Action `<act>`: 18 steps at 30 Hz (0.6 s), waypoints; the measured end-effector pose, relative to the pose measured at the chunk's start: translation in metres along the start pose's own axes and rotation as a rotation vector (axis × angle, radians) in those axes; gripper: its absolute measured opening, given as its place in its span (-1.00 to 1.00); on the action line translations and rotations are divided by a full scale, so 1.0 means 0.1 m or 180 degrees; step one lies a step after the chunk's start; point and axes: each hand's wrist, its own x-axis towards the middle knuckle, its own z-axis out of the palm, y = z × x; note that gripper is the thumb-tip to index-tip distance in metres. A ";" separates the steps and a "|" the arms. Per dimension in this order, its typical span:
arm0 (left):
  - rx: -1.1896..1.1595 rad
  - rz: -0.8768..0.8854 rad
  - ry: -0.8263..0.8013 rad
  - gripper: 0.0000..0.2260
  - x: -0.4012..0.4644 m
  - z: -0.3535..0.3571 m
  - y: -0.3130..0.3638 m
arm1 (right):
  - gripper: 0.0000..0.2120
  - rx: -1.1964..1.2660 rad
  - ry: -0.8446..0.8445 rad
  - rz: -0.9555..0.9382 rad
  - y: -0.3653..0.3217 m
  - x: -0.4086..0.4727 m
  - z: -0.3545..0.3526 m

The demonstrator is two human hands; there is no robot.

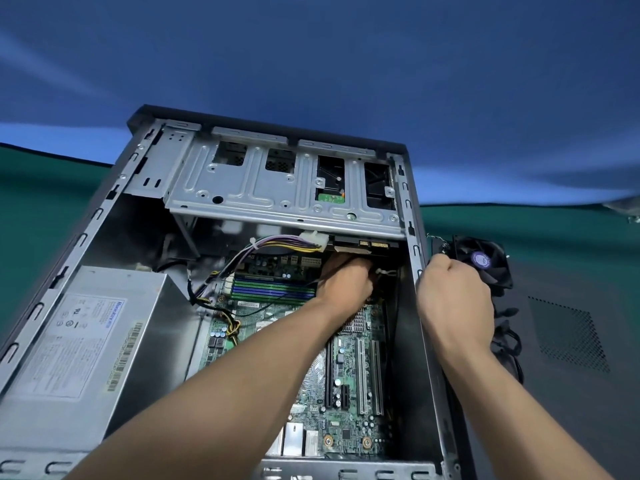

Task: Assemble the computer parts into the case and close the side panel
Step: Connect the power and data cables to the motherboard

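Grey sheet metal forms the open computer case (114, 188), which lies on its side on a green table (41, 181) with its side panel off. The left hand (344, 280) reaches deep inside, fingers curled into a loose fist just under a black drive (367, 244) with gold contacts; what it grips, if anything, is hidden by the knuckles. Above that hand spans a stamped silver drive cage (263, 188), ribbed and pierced with square cut-outs. Just left of the hand lie green and blue memory sticks (273, 287), and a bundle of purple and yellow wires (280, 244) ends in a white plug. Beneath the forearm spreads the green circuit board (349, 403), studded with slots and small round capacitors. Far left of it sits the boxy, matte power supply (86, 344) with a white label.

The right hand (453, 299) is closed in a fist on the case's right rim, beside a square black fan (485, 263) with a purple hub; a dark perforated panel (568, 334) lies flat to its right.
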 end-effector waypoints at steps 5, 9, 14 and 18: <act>0.0059 -0.0046 -0.0138 -0.84 0.01 0.00 0.01 | -0.60 -0.0006 0.0003 -0.0012 0.00 -0.01 -0.01; 0.0017 -0.0074 -0.0244 -0.88 0.03 -0.02 0.02 | -0.59 0.0002 0.0004 0.0009 0.00 -0.01 -0.01; -0.0142 0.0001 -0.0262 -0.80 0.05 -0.01 -0.02 | -0.59 0.0012 0.0004 -0.0001 0.00 -0.01 -0.01; -0.0171 0.0111 -0.0301 -0.81 0.04 -0.02 -0.04 | -0.60 0.0042 -0.0018 0.0009 0.00 -0.01 -0.02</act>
